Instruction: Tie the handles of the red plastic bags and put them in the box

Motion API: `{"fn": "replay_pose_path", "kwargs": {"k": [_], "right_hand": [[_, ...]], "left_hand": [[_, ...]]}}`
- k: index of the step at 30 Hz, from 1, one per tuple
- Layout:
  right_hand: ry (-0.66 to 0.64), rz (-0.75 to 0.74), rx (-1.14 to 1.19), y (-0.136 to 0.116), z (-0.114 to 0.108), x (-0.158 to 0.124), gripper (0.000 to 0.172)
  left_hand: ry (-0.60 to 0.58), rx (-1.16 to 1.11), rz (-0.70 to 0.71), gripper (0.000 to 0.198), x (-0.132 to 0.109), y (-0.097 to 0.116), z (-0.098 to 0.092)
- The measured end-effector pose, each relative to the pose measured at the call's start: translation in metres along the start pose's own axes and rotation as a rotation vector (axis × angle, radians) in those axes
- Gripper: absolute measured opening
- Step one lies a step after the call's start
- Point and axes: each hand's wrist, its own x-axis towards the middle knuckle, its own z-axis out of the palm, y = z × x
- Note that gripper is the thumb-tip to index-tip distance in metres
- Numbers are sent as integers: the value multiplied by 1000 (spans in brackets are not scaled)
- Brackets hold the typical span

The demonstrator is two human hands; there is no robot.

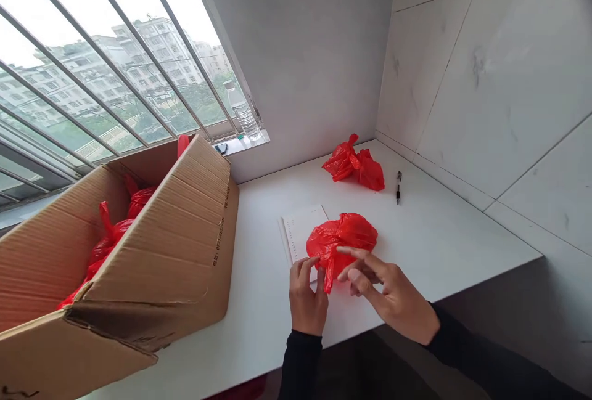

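A knotted red plastic bag (356,230) lies bunched on the white table, partly over an open notebook (303,227). My left hand (308,301) is at the near left side of the bag, its thumb and fingertips closed on the plastic beside the knot's hanging tail. What is inside the bag cannot be seen. To the right, my right hand (393,295) hovers at the bag's near edge. Its fingers are apart and hold nothing, with the index finger stretched across the front of the bag.
A large cardboard box (185,246) with red bags (111,233) inside stands on the left. Another red bag (354,163) sits at the back, near a black pen (398,189). A clear bottle (243,113) stands on the windowsill. Tiled wall (499,79) borders the right.
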Motion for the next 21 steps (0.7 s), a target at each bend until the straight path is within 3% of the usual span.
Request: {"fn": "replay_pose_path", "kwargs": {"k": [3, 6, 9, 12, 14, 17, 19, 21], "right_hand": [[205, -118, -297, 25, -10, 20, 42], [170, -208, -528, 48, -16, 39, 40], [145, -156, -529, 56, -24, 43, 20], [247, -67, -454, 52, -32, 33, 15], [267, -22, -421, 47, -33, 23, 13], [195, 11, -449, 41, -28, 14, 22], [126, -7, -493, 36, -23, 11, 29], [87, -33, -496, 33, -20, 9, 22]], "left_hand": [[15, -70, 5, 15, -6, 1, 5], [41, -95, 8, 14, -18, 6, 0], [130, -35, -127, 15, -32, -1, -16], [194, 23, -358, 19, -42, -14, -33], [227, 9, -392, 19, -44, -13, -39], [262, 0, -174, 33, -40, 7, -35], [177, 57, 22, 43, -34, 24, -27], [87, 127, 154, 35, -26, 33, -20]]}}
